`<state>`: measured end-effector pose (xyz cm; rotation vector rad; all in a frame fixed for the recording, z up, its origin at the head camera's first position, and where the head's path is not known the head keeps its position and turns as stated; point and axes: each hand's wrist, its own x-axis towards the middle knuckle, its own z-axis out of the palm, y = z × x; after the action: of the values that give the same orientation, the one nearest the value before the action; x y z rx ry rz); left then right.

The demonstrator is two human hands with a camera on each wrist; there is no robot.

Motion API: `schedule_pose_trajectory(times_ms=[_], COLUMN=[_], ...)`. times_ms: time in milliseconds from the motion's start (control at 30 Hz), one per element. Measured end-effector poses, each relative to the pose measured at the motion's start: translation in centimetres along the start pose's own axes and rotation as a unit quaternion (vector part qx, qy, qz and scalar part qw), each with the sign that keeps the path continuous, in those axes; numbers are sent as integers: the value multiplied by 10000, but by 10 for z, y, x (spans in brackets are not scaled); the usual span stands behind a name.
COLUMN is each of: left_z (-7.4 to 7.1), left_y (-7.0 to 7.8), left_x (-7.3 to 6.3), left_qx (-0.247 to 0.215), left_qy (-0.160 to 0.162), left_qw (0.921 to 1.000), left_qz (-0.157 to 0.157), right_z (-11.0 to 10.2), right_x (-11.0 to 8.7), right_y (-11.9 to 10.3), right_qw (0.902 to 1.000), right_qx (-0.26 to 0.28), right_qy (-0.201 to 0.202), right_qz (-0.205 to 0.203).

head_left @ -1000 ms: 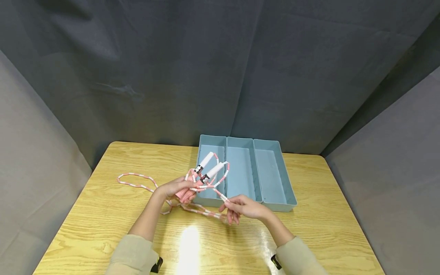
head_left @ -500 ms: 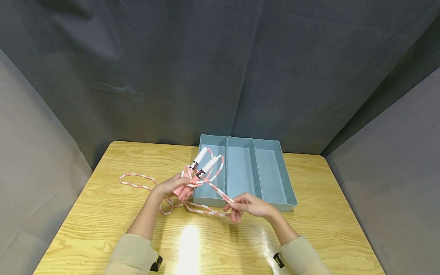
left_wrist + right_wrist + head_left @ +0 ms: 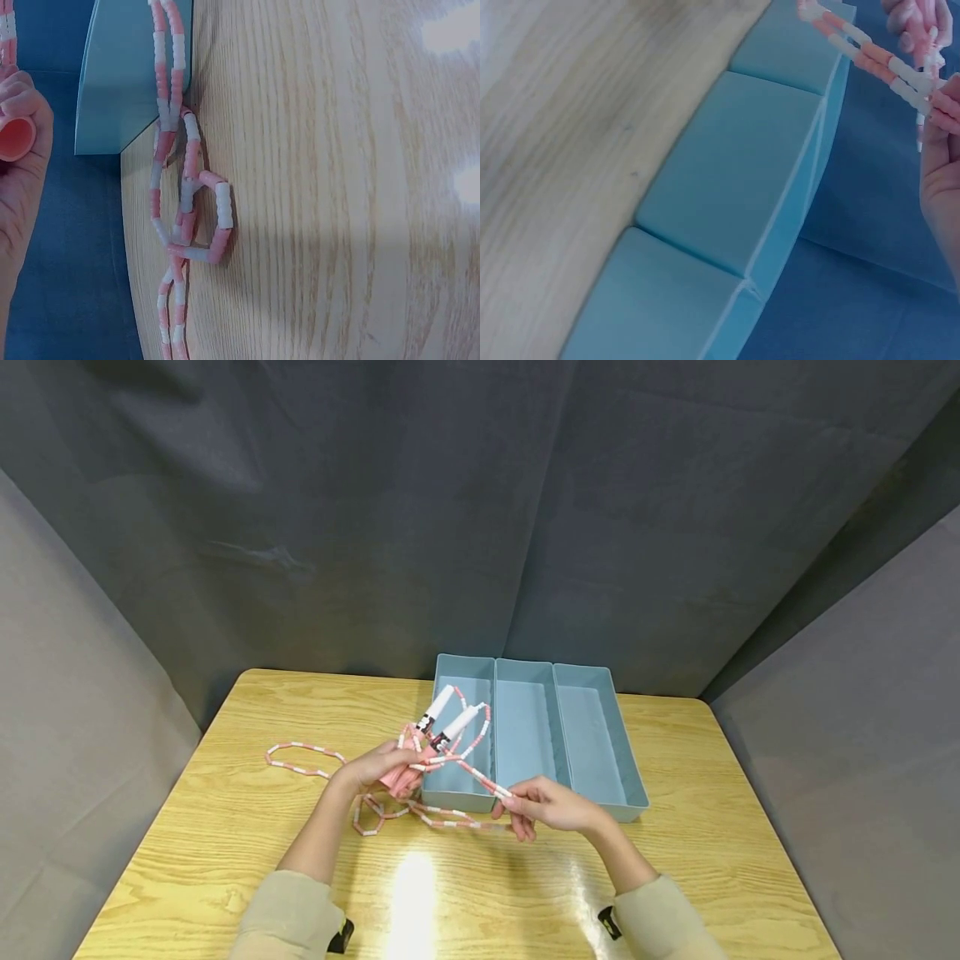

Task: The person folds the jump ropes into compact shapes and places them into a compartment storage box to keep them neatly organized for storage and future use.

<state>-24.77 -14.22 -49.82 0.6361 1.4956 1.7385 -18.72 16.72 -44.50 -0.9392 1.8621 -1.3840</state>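
In the head view a jump rope [image 3: 302, 744] with pink and white beads hangs between both hands and trails onto the table. My left hand [image 3: 371, 770] grips its two handles [image 3: 456, 723] together, white ends pointing up and away. My right hand [image 3: 553, 804] pinches a doubled stretch of the beaded cord to the right of the handles. In the left wrist view, part of the cord [image 3: 223, 206] lies looped on the wood beside a tray, below my left hand [image 3: 21, 150]. The right wrist view shows doubled beads at the fingers of my right hand [image 3: 941, 176].
A blue-grey tray [image 3: 626, 812] with three long compartments stands at the back of the wooden table [image 3: 697, 860], partly under the handles and cord. Dark cloth [image 3: 360, 527] hangs behind the table, and lighter panels [image 3: 862, 710] stand at both sides.
My right hand has moved a little to the right, drawing the doubled cord with it. The handles have shifted slightly left, and the far loop on the table has slid a little right.
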Motion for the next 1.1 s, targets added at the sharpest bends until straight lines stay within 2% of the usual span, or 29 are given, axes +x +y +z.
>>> schedule_pose_trajectory(times_ms=[67,300,633,833,1100], left_z=[1,7,13,12,19], left_y=[0,2,11,15,24], left_x=[0,-1,-5,-6,-8], left_qx=[128,659,1119,1499,1563], left_qy=[38,128,79,-58,-262], left_qw=[9999,9968,9892,9818,9702], left_qz=[-11,-435,-939,-1160,-1835], right_z=[0,-3,-12,-22,-34], right_x=[1,5,9,11,14], right_y=[-4,-22,-42,-47,-58], right_qw=[9999,9977,9875,9810,9712], right_qx=[-143,-672,-1471,-1901,-2366], right_qy=[-21,-125,57,-46,-86], right_qz=[16,45,558,377,249])
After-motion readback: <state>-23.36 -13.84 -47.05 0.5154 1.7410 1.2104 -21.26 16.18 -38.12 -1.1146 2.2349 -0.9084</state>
